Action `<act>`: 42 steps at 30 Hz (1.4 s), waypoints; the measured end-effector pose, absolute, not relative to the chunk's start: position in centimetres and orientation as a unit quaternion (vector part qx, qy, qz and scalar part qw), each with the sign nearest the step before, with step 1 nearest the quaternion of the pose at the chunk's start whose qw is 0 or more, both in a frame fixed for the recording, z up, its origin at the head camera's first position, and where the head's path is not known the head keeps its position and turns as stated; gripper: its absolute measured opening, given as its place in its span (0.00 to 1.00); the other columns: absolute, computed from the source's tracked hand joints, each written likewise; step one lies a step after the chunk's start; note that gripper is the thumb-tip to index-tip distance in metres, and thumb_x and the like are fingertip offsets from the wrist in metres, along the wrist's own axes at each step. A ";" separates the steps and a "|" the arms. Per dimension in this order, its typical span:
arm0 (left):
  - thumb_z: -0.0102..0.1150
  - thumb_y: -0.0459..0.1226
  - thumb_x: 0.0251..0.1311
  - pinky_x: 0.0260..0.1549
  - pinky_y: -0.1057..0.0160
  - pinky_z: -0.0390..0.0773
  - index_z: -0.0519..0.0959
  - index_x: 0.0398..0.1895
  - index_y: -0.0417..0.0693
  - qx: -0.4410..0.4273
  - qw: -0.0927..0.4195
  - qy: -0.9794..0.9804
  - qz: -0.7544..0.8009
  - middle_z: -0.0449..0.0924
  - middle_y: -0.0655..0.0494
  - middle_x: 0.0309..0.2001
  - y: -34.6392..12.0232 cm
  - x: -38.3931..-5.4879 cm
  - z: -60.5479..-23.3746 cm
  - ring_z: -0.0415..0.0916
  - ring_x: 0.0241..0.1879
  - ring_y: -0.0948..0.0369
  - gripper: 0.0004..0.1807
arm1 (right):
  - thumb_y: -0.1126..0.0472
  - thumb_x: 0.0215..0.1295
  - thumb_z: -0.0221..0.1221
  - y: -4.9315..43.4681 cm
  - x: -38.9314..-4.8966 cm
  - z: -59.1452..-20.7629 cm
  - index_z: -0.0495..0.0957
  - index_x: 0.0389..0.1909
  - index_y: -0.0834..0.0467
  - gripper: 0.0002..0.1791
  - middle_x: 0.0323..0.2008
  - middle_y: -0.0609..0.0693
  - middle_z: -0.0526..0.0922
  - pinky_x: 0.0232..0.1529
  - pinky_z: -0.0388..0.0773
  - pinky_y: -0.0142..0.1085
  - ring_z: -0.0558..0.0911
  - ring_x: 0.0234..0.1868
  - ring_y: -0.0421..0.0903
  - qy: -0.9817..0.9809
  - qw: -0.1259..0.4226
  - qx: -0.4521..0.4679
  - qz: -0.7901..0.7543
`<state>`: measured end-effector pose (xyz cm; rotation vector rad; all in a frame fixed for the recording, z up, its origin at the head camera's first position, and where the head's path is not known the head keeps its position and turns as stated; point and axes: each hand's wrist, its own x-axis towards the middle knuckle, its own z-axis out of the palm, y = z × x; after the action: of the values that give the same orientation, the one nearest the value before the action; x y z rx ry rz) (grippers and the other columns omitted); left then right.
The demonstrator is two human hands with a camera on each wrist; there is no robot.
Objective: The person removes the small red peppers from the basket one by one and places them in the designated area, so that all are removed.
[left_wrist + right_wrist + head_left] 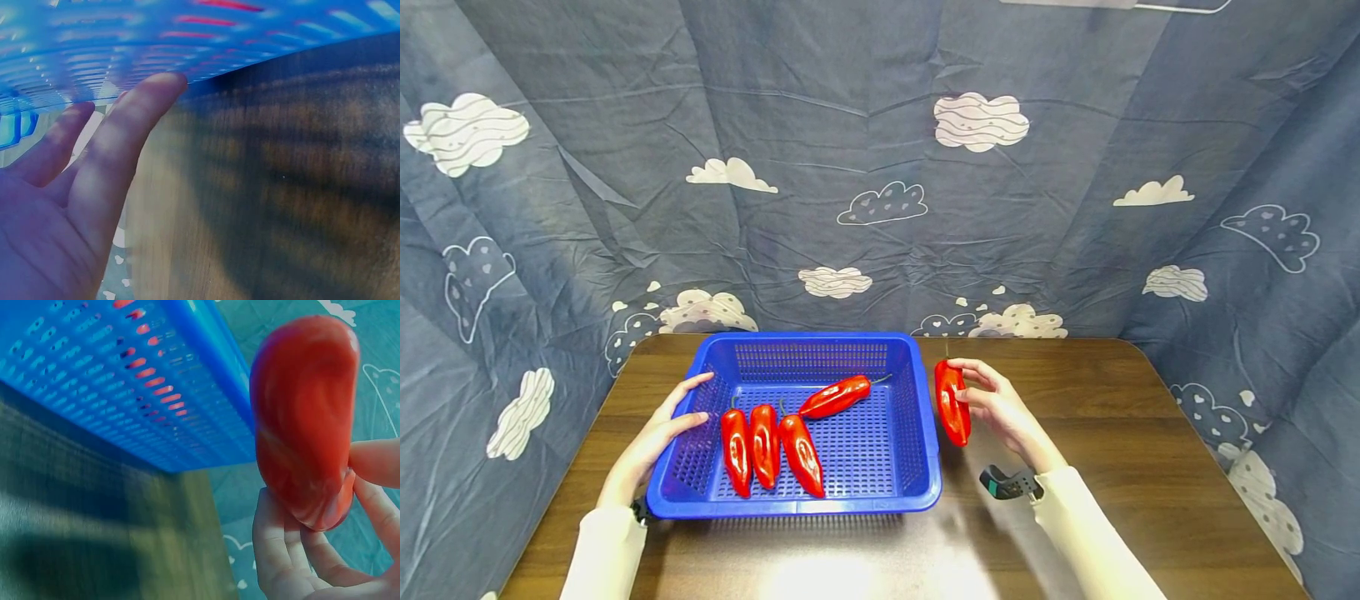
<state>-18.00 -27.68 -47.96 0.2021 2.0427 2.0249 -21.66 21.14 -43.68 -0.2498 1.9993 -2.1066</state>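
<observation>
While R fingers (270, 537) pinch red pepper (951, 412) beside blue basket (797, 506), L fingers (111, 153) outstretched, prob. touching its L side.

Curtained-off space, cloud-print cloth (820, 108), wooden table (1090, 408)

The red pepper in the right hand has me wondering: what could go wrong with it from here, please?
The red pepper might slip, since its skin looks glossy and the right hand pinches it from one side. The rim of the blue basket is close beside it, so a low sideways move could knock the two together. Coming down inside, it might also bump the four peppers there.
</observation>
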 end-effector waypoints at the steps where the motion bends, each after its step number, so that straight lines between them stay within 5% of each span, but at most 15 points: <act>1: 0.45 0.34 0.70 0.40 0.48 0.79 0.51 0.74 0.59 0.069 0.128 0.703 0.696 0.51 0.33 0.66 -27.7 -18.0 -48.0 0.74 0.50 0.51 0.32 | 0.74 0.62 0.51 21.2 -21.7 -43.8 0.61 0.63 0.70 0.26 0.54 0.62 0.67 0.41 0.79 0.41 0.78 0.42 0.46 0.683 0.112 -0.084 -0.717; 42: 0.45 0.34 0.70 0.40 0.47 0.79 0.51 0.73 0.58 0.075 0.125 0.706 0.693 0.51 0.34 0.65 -27.7 -18.1 -48.1 0.74 0.50 0.50 0.31 | 0.75 0.61 0.51 24.5 -22.7 -48.7 0.61 0.63 0.72 0.27 0.58 0.70 0.63 0.36 0.79 0.37 0.79 0.37 0.42 0.712 0.077 -0.038 -0.697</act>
<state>-18.11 -27.71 -48.07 0.2187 2.0569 2.0193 -22.66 24.48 -48.74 -0.1152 2.1321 -2.0887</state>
